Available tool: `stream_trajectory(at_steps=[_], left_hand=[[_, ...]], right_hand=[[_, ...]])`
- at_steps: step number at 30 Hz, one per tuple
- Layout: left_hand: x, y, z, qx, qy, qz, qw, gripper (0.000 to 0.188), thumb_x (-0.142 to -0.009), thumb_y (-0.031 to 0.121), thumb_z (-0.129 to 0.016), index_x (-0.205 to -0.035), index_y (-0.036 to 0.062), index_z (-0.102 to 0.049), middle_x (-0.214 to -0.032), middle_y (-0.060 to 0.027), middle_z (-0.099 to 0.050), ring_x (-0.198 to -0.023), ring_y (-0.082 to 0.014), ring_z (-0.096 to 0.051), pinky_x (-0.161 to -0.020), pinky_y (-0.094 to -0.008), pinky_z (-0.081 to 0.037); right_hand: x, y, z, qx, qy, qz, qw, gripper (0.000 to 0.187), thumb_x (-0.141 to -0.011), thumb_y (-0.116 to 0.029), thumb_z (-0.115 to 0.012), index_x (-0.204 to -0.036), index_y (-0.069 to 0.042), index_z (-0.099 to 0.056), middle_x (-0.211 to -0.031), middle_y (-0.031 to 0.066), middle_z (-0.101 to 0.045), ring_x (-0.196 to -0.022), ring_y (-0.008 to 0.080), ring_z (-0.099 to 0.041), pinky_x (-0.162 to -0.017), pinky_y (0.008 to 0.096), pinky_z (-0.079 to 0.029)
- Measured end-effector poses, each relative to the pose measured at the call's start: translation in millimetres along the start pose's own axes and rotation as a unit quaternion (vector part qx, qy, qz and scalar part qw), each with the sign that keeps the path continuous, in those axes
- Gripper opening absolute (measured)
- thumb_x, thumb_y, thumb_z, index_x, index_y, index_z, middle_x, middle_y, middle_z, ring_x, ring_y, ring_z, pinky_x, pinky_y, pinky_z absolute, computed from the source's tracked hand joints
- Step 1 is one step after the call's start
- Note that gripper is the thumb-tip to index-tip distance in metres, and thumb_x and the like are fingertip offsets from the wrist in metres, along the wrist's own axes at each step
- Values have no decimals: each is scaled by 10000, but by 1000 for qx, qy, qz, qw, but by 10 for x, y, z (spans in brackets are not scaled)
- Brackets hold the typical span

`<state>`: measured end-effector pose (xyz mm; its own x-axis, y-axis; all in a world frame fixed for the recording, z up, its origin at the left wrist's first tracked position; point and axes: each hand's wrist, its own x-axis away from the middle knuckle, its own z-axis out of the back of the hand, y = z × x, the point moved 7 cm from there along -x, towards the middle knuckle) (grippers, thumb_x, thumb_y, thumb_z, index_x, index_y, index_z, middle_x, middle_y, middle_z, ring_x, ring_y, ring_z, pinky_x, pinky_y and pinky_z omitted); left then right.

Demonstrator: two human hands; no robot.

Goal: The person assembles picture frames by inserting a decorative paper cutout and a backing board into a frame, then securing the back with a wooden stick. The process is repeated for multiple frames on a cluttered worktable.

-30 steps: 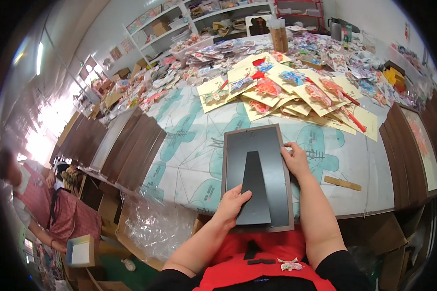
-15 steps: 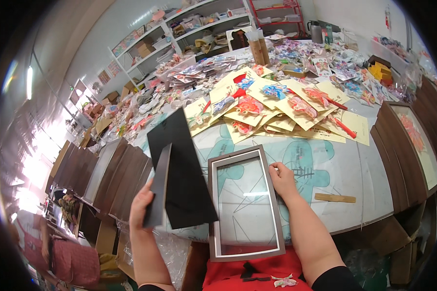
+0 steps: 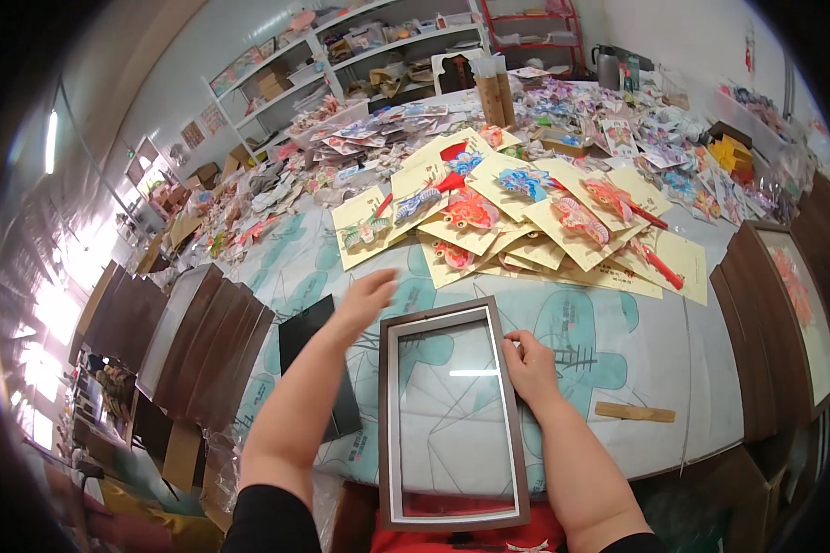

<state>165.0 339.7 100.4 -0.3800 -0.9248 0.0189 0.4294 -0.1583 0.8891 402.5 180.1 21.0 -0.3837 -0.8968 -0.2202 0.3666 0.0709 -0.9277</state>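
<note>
A brown picture frame (image 3: 386,415) with a white inner border and a clear pane stands propped at the table's near edge, by my lap. My right hand (image 3: 532,370) grips its right side, fingers curled over the edge. Left of the frame, a black backing board (image 3: 343,407) lies on the table, partly hidden under my left forearm. My left hand (image 3: 367,300) is above the table beyond the board, empty, fingers stretched forward and slightly blurred. Ahead of it lies a pile of cream cards (image 3: 452,226) with colourful fish and flower pieces and red tassels.
A flat wooden strip (image 3: 634,412) lies right of the frame. Stacked brown frames stand on the left (image 3: 189,341) and right (image 3: 756,313). Heaps of bagged pieces (image 3: 618,111) cover the table's far side, beside two upright tubes (image 3: 493,92). Shelves (image 3: 406,51) stand behind.
My left hand has let go of the black backing board, now lying on the table, and moved forward toward the cards. The right hand still holds the frame, slightly shifted left and lower.
</note>
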Motion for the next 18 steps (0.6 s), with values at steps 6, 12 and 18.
stream_trajectory(at_steps=[6,12,18], left_hand=[[-1315,-475,-953,372,50,151,915,303,-933,132,-489,-1196,-17,-468,-1042,-111,-569,-912,-204,-580,-787,-316,-525],[-1609,-553,-1240,437,119,208,867,127,-945,166,-514,-946,42,-540,-804,-73,-577,-668,-170,-575,-563,-267,-516],[-1353,429,-971,358,65,13,931,84,-891,146,-548,-904,65,-530,-748,-51,-579,-604,-163,-561,-561,-299,-498]], right_hand=[[14,-39,11,-21,-20,-3,1000,206,-861,-206,-582,-951,-27,-628,-615,169,-598,-574,322,-604,-545,401,-449],[30,-47,0,-11,-18,-5,1000,227,-864,-227,-579,-966,-30,-626,-664,177,-629,-632,349,-625,-585,400,-481],[34,11,31,-29,-17,-18,999,243,-851,-250,-594,-962,-37,-630,-658,172,-629,-633,342,-627,-589,399,-481]])
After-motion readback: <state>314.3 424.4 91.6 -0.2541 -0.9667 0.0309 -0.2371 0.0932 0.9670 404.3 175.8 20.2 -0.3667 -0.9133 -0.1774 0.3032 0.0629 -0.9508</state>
